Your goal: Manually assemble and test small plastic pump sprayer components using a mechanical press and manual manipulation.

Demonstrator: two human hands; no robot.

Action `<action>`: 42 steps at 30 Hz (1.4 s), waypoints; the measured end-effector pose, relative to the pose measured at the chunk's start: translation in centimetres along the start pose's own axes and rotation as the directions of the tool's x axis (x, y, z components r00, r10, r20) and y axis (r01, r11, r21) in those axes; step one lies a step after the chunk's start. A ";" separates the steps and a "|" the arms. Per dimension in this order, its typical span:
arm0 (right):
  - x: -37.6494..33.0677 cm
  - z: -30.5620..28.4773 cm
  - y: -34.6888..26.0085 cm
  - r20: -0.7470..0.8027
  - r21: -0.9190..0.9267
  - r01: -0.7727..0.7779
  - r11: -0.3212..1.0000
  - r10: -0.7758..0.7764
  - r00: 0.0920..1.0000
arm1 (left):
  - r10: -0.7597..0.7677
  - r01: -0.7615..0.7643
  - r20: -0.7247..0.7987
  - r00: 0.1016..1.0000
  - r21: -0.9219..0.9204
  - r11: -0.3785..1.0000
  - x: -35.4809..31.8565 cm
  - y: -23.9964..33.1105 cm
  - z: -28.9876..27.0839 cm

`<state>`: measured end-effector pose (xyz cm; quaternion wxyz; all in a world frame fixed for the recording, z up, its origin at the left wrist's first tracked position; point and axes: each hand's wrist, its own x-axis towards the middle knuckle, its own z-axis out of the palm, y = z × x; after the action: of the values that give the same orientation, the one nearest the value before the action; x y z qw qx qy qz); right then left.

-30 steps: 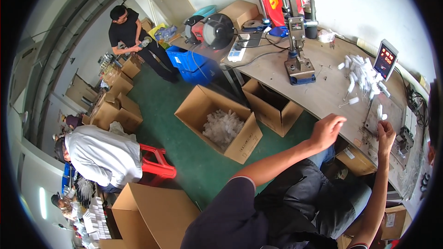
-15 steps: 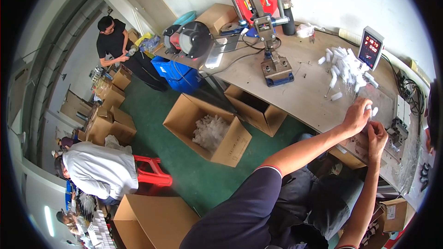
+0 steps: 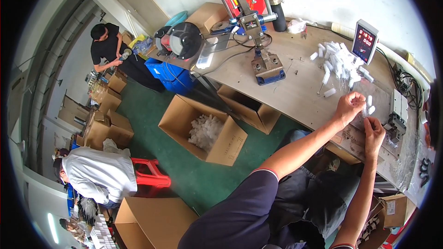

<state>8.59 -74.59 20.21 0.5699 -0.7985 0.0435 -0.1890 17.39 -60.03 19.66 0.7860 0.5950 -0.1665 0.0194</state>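
Two hands meet over the right end of the counter (image 3: 295, 97). Left hand (image 3: 349, 107) has fingers pinched together on a small white plastic piece (image 3: 366, 109); right hand (image 3: 373, 131), just below, is curled with fingertips touching the same piece — whether it truly grips, cannot tell. Heap of white pieces (image 3: 339, 62) lies near the back edge beside a small digital display (image 3: 365, 41). Hand press (image 3: 258, 23) stands mid-counter. Open box of white parts (image 3: 205, 130) sits on the floor.

Risk, as judged: piece held near the front edge; a slipped pinch could drop it to the floor. A sweeping forearm might scatter the heap.
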 end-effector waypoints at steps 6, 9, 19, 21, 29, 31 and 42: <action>0.0 0.1 0.8 -0.032 -0.006 0.042 0.999 -0.042 0.999 | -0.153 0.168 0.092 0.984 -0.193 0.967 -0.2 1.5 -0.2; 0.0 -0.1 1.2 -0.037 -0.020 0.092 0.996 -0.093 0.995 | -0.181 0.187 0.050 0.982 -0.162 0.969 -0.5 1.9 0.2; -0.7 0.6 0.9 -0.066 -0.097 0.175 0.980 -0.182 0.981 | -0.141 0.156 0.187 0.972 -0.072 0.985 -0.5 1.8 -1.1; -1.1 0.8 0.5 -0.058 -0.156 0.190 0.969 -0.201 0.978 | -0.133 0.147 0.199 0.971 -0.056 0.988 -0.6 1.7 -1.3; -1.3 1.9 -3.1 -0.057 -0.234 0.151 0.960 -0.168 0.984 | 0.299 -0.314 0.128 0.945 0.113 0.943 0.1 -0.4 -1.1; -1.5 0.5 -2.5 -0.058 -0.224 0.057 0.973 -0.072 0.996 | 0.304 -0.324 0.181 0.935 0.096 0.941 -0.1 -1.6 -0.2; -5.7 -3.7 -1.2 -0.150 -0.365 0.125 0.923 -0.190 0.970 | 0.343 -0.602 0.499 0.796 0.597 0.530 -2.3 1.9 1.2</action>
<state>1.81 -75.86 20.86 0.3938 -0.8680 0.0641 -0.2957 14.50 -60.25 21.10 0.4053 0.7827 -0.4266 0.2027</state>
